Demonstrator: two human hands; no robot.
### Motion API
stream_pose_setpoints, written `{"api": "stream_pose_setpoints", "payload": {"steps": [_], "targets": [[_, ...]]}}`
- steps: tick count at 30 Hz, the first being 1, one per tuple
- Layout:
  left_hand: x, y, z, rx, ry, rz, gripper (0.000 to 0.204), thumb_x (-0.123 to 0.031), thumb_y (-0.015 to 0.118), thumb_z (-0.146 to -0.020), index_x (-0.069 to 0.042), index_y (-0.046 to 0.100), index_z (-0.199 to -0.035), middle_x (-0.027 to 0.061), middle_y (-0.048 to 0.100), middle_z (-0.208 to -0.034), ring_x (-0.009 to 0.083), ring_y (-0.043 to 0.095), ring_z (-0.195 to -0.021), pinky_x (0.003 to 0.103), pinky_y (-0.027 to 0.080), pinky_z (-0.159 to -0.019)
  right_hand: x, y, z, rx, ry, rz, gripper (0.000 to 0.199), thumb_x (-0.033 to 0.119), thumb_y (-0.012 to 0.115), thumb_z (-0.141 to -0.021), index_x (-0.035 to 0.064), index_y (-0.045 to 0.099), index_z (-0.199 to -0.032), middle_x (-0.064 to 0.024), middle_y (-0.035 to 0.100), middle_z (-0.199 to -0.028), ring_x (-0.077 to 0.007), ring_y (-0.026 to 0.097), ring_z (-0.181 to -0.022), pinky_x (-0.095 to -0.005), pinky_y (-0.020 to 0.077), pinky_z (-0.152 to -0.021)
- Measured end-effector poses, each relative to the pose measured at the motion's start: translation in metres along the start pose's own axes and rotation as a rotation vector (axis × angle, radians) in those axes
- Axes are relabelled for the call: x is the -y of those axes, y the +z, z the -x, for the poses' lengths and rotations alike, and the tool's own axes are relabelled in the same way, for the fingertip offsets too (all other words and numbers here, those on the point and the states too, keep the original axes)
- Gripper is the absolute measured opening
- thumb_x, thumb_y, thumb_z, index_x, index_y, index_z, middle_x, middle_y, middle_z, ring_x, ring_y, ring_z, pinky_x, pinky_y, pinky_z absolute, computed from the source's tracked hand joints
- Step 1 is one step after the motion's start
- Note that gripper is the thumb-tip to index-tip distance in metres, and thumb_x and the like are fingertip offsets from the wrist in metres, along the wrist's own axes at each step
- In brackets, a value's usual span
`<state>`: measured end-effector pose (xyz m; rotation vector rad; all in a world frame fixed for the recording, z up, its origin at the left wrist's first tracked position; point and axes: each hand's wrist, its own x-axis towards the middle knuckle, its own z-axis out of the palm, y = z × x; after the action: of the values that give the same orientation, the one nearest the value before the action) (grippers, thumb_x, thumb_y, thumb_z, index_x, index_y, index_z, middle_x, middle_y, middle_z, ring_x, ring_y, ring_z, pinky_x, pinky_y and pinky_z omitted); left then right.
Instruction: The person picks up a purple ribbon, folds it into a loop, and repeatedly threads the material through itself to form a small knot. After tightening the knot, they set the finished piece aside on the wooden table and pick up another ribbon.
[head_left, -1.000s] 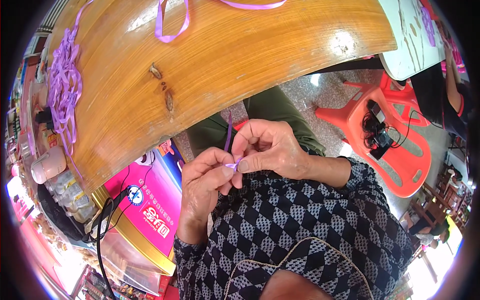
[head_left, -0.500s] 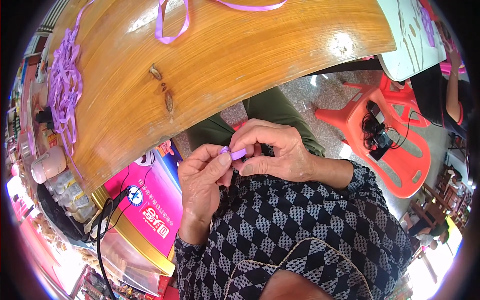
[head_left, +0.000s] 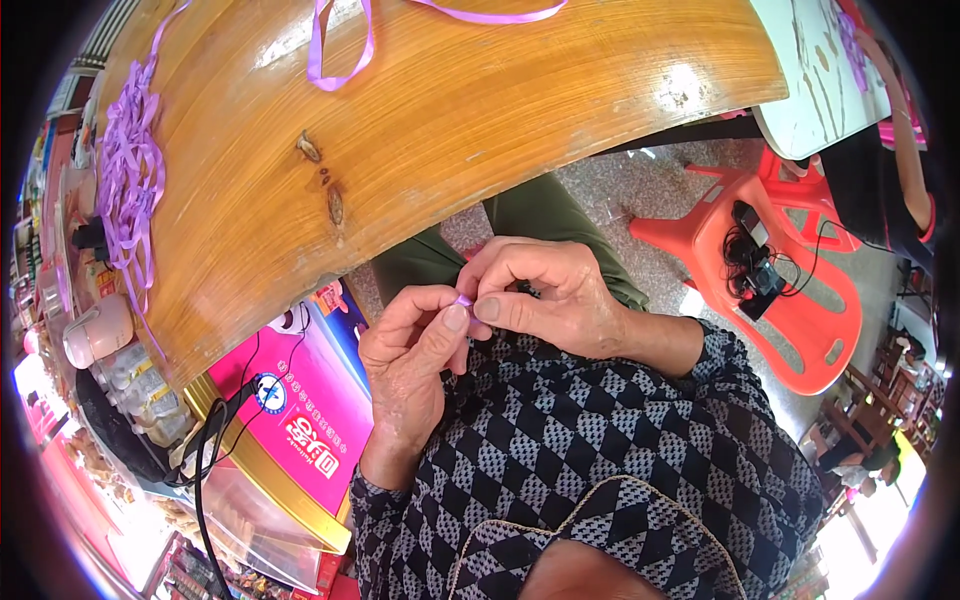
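Between my fingertips, over my lap, is a small piece of purple ribbon (head_left: 463,300), mostly covered by the thumbs. My left hand (head_left: 412,340) pinches it from the left side. From the right, my right hand (head_left: 545,295) grips it between thumb and index finger, the two thumb tips almost meeting. Whether the ribbon is folded or knotted there, I cannot tell. On the wooden table (head_left: 450,120) in front of me, a loop of purple ribbon (head_left: 340,80) lies at the far edge of view.
A tangled heap of purple ribbon (head_left: 130,180) hangs at the table's left edge. A red plastic stool (head_left: 800,320) on the right carries black cables and devices (head_left: 755,265). Beyond stand a white marbled table (head_left: 820,80) and another person's arm (head_left: 905,150). A pink box (head_left: 300,420) is at lower left.
My right thumb has come up against the ribbon, closing toward the left thumb and covering the strip that showed before. The other person's arm at right has moved slightly.
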<state>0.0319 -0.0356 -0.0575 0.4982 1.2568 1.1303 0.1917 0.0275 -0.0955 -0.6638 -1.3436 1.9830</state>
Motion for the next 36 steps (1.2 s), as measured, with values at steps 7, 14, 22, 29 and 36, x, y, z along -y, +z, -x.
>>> {"api": "stream_pose_setpoints", "payload": {"steps": [7, 14, 22, 29, 36], "targets": [[-0.001, 0.004, 0.002, -0.029, 0.035, 0.009, 0.020, -0.018, 0.057, -0.090, 0.000, 0.060, -0.097, 0.0046, 0.060, -0.074, 0.0043, 0.045, -0.053, 0.016, 0.033, -0.046, -0.004, 0.003, 0.000, -0.046, -0.013, -0.040, 0.007, 0.002, 0.062, -0.084, -0.0023, 0.057, -0.083, -0.0122, 0.057, -0.093, -0.0134, 0.057, -0.078, -0.0255, 0.0460, -0.069], [-0.014, -0.004, 0.006, -0.248, 0.238, -0.055, 0.023, -0.019, 0.053, -0.092, 0.003, 0.057, -0.095, 0.0092, 0.061, -0.079, 0.0039, 0.038, -0.046, 0.017, 0.030, -0.042, 0.012, -0.010, 0.001, -0.004, 0.277, -0.103, 0.013, 0.006, 0.069, -0.080, -0.0010, 0.059, -0.085, -0.0042, 0.062, -0.082, -0.0074, 0.057, -0.075, -0.0216, 0.0461, -0.065], [-0.021, -0.011, 0.013, -0.308, 0.455, -0.162, 0.019, -0.013, 0.054, -0.090, 0.005, 0.056, -0.090, 0.0126, 0.061, -0.079, 0.0042, 0.039, -0.042, 0.017, 0.031, -0.040, 0.017, -0.020, 0.009, 0.231, 0.470, -0.189, 0.011, 0.002, 0.069, -0.078, -0.0009, 0.060, -0.083, -0.0048, 0.062, -0.083, -0.0078, 0.058, -0.075, -0.0205, 0.0465, -0.066], [-0.020, -0.033, 0.025, -0.032, 0.344, -0.968, 0.025, -0.014, 0.066, -0.081, 0.003, 0.057, -0.097, 0.0083, 0.061, -0.084, 0.0076, 0.049, -0.056, 0.019, 0.038, -0.051, 0.014, -0.013, 0.011, 0.185, 0.292, 0.220, 0.012, 0.003, 0.068, -0.076, 0.0026, 0.057, -0.076, 0.0006, 0.057, -0.071, -0.0040, 0.048, -0.058, -0.0223, 0.0379, -0.049], [-0.007, -0.010, 0.016, 0.137, -0.016, -0.483, 0.039, -0.009, 0.074, -0.074, 0.002, 0.054, -0.106, 0.0063, 0.062, -0.090, 0.0088, 0.057, -0.078, 0.020, 0.045, -0.070, 0.012, -0.002, -0.001, 0.119, -0.028, 0.383, 0.015, 0.005, 0.070, -0.074, 0.0029, 0.056, -0.073, -0.0011, 0.052, -0.063, -0.0072, 0.044, -0.051, -0.0231, 0.0339, -0.045]]}}
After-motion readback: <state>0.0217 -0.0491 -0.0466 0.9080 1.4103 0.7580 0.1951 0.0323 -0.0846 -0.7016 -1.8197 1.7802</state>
